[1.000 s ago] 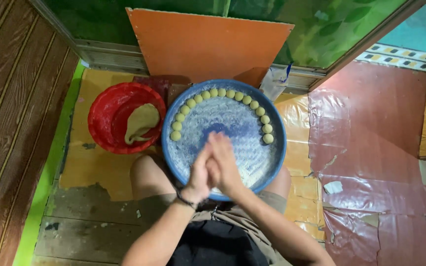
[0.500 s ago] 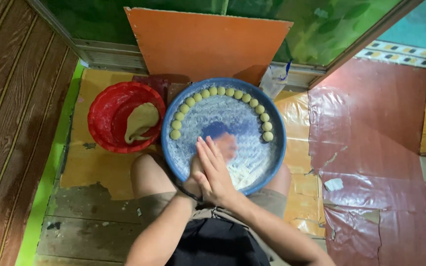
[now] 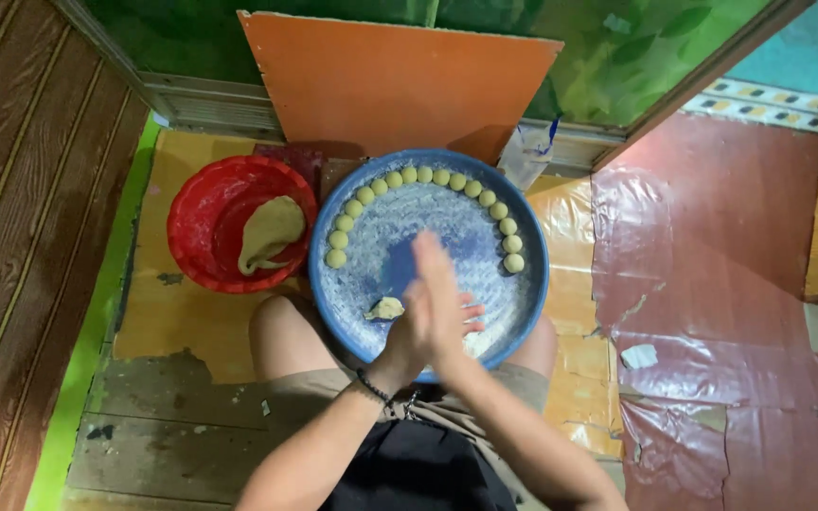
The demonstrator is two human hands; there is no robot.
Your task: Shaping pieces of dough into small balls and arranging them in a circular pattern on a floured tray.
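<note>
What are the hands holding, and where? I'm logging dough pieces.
Cannot be told: the left hand and right hand are pressed palm to palm over the tray, hiding anything between.

Worn patchy floor (image 3: 191,322), red bowl (image 3: 203,248) on it, orange board (image 3: 390,80) standing behind

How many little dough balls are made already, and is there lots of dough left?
About sixteen small dough balls already sit in an arc along the far rim of the blue tray. The left hand and right hand are pressed together over the tray, probably rolling another. A small dough piece waits on the tray, and a big lump of dough remains in the red basin.
</note>
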